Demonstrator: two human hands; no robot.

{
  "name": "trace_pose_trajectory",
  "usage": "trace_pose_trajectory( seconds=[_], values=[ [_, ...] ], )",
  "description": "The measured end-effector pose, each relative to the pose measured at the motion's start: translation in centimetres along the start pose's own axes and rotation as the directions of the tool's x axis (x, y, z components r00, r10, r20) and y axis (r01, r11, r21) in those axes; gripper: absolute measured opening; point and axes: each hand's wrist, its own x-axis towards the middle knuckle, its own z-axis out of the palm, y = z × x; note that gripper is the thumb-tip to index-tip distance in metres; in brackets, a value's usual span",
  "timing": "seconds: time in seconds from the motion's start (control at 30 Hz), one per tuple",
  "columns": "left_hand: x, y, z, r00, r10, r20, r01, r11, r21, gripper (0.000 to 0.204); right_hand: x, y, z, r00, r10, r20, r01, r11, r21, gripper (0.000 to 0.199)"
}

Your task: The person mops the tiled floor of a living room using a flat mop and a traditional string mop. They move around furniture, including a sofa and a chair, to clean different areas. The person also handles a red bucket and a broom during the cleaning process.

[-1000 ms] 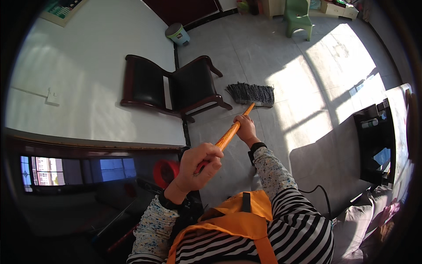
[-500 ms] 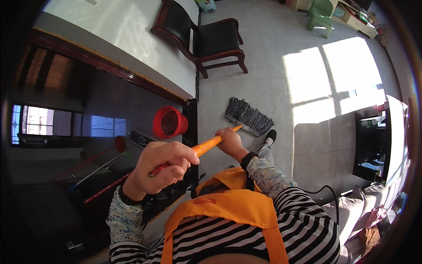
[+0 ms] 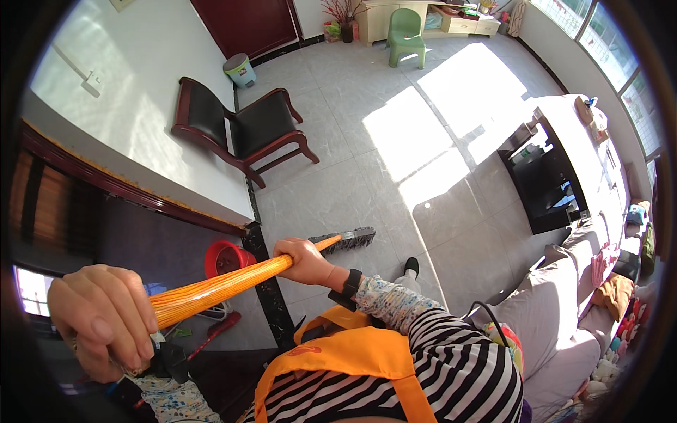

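The left hand [image 3: 106,317] is clamped round the top of the orange broom handle [image 3: 226,282], and the right hand [image 3: 305,259] grips it lower down. The dark broom head [image 3: 345,240] rests on the grey tiled floor [image 3: 367,169], seemingly just beside the red bucket [image 3: 227,259], well short of the black armchair [image 3: 243,130].

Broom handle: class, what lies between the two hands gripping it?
Only bare orange handle spans from the left hand to the right hand; nothing else grips it, as the head view shows.
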Motion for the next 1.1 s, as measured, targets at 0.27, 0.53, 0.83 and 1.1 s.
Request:
trace_pose_trajectory(
  seconds=[0.27,0.53,0.83,1.1],
  values=[
    [10.7,-0.1,-1.7,0.725,0.058,0.686,0.025,0.994,-0.11,0.025,4.0,0.3,-18.1,0.918,-0.337,-0.209,0.261,0.91,-0.321,0.024],
    [27.9,-21.6,20.4,0.961,0.273,-0.047,-0.277,0.95,-0.142,0.03,4.9,14.8,-44.4,0.864,-0.257,-0.434,-0.026,0.836,-0.548,0.022],
    [32.9,-42.0,33.5,0.95,-0.279,-0.137,0.265,0.957,-0.116,0.007,0.1,34.2,-58.5,0.78,0.102,-0.618,-0.523,0.648,-0.553,0.018],
    [25.8,-42.1,36.2,0.934,-0.351,0.063,0.355,0.933,-0.061,0.012,-11.7,36.5,-49.4,0.704,0.145,-0.695,-0.597,0.652,-0.468,0.017]
  ],
)
